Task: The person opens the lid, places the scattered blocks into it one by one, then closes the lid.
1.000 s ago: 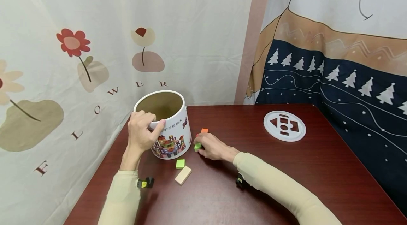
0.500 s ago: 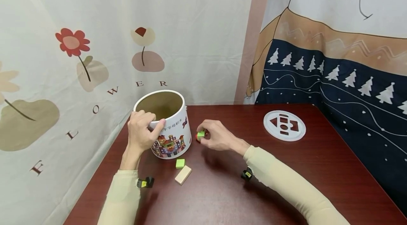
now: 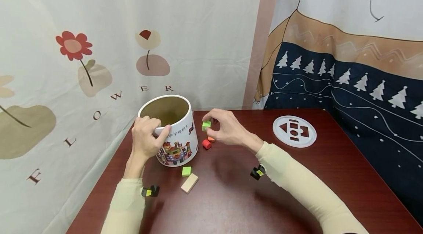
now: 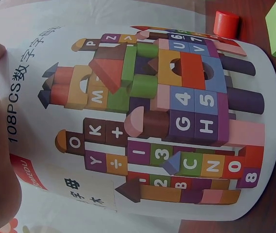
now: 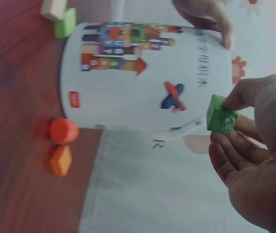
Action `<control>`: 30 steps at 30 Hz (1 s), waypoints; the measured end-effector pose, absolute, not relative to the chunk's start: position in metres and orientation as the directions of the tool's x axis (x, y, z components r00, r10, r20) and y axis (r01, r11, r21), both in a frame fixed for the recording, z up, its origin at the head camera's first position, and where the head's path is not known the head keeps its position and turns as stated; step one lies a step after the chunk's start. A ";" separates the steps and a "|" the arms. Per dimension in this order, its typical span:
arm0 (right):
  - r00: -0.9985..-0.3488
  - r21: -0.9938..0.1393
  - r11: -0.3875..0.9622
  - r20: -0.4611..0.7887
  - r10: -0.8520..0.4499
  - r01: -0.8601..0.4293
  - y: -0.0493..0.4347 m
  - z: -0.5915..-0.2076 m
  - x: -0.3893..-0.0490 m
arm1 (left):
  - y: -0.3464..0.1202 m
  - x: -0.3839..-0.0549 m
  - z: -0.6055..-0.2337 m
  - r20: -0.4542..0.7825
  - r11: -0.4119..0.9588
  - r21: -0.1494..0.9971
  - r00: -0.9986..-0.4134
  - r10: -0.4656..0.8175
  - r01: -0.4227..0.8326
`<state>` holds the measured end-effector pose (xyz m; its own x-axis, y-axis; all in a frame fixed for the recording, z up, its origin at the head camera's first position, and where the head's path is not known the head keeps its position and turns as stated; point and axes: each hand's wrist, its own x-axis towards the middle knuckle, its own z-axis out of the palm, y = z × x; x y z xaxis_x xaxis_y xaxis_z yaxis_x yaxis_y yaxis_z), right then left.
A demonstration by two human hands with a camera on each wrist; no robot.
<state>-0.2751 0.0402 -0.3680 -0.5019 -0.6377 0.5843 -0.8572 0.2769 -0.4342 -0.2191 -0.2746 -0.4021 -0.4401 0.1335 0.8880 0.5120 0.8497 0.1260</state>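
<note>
My left hand (image 3: 145, 136) grips the near-left rim of a white bucket (image 3: 178, 135) printed with coloured building blocks, thumb on the outside and fingers over the edge. To the bucket's right, my right hand (image 3: 228, 127) pinches a green cube block (image 3: 206, 125) between thumb and fingers, raised off the table. The right wrist view shows that green block held at the fingertips, level with the bucket's upper part. Below this hand lie a red cylinder block (image 3: 206, 144) and an orange block (image 3: 211, 139), partly covered by the hand in the head view.
In front of the bucket, a second green block (image 3: 186, 171) and a plain wooden rectangular block (image 3: 190, 183) lie on the dark red table (image 3: 231, 204). A white round lid with shaped holes (image 3: 284, 139) rests at the right. Printed curtains hang behind and beside the table.
My right hand has picked up the green block beside the bucket and raised it, uncovering the red cylinder and part of the orange block. The left hand keeps its grip on the rim.
</note>
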 end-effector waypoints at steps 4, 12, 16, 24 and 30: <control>-0.491 -0.445 0.240 0.620 -0.613 -0.863 0.027 -0.349 -0.278 | -0.275 -0.219 -0.402 0.888 0.849 0.125 -0.439 0.134 0.513; -0.488 -0.451 0.228 0.626 -0.609 -0.863 -0.007 -0.316 -0.287 | -0.274 -0.219 -0.401 0.888 0.851 0.119 -0.439 0.140 0.511; -0.469 -0.414 0.249 0.604 -0.645 -0.876 -0.023 -0.306 -0.293 | -0.274 -0.219 -0.402 0.894 0.850 0.112 -0.425 0.140 0.515; -0.507 -0.375 0.352 0.498 -0.704 -0.857 -0.049 -0.294 -0.302 | -0.273 -0.219 -0.401 0.896 0.849 0.115 -0.423 0.136 0.517; -0.524 -0.397 0.367 0.431 -0.735 -0.842 -0.062 -0.293 -0.309 | -0.274 -0.218 -0.401 0.889 0.853 0.114 -0.436 0.142 0.509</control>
<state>-0.3088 -0.0622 -0.2934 -0.5236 -0.7348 0.4312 -0.8415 0.3669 -0.3965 -0.2177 -0.2740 -0.4006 -0.4363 0.1416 0.8886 0.5095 0.8529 0.1142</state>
